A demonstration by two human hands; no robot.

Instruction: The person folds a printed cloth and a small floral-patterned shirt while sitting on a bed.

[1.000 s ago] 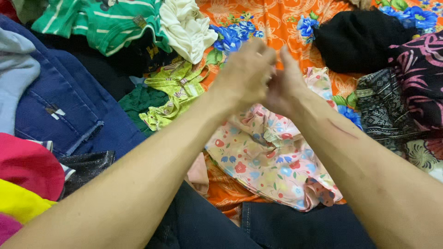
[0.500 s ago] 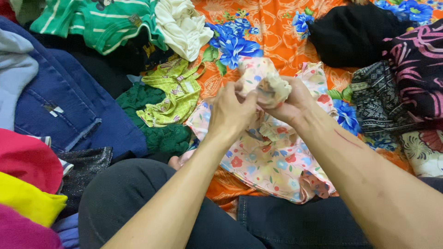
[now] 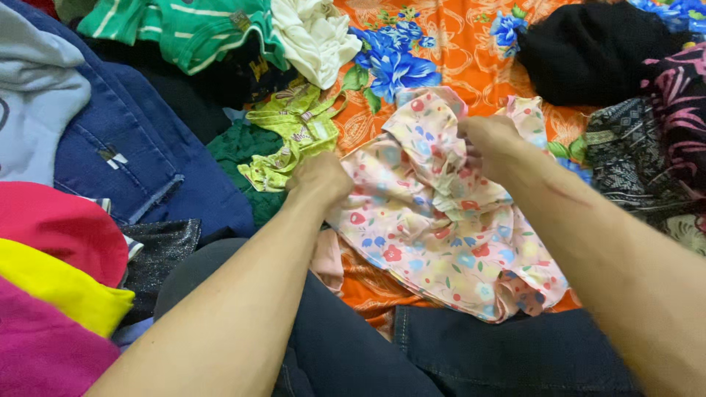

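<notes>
Since half a second ago your two hands have come apart: they were bunched together over the cloth, and now each sits at its own side of it.

From the head camera, your left hand (image 3: 321,176) is closed into a fist at the left edge of the pink floral garment (image 3: 441,220), knuckles up; you cannot tell from here whether cloth is pinched inside it. Your right hand (image 3: 491,143) is curled shut on a fold at the garment's upper right edge. The garment lies spread between both hands, over the orange flowered sheet (image 3: 471,51) and partly across your dark trousers (image 3: 456,353).

Just left of your left hand lies a lime-green top (image 3: 294,136) on a dark green knit (image 3: 243,154). Blue jeans (image 3: 125,154) lie further left, a black garment (image 3: 588,48) at upper right.
</notes>
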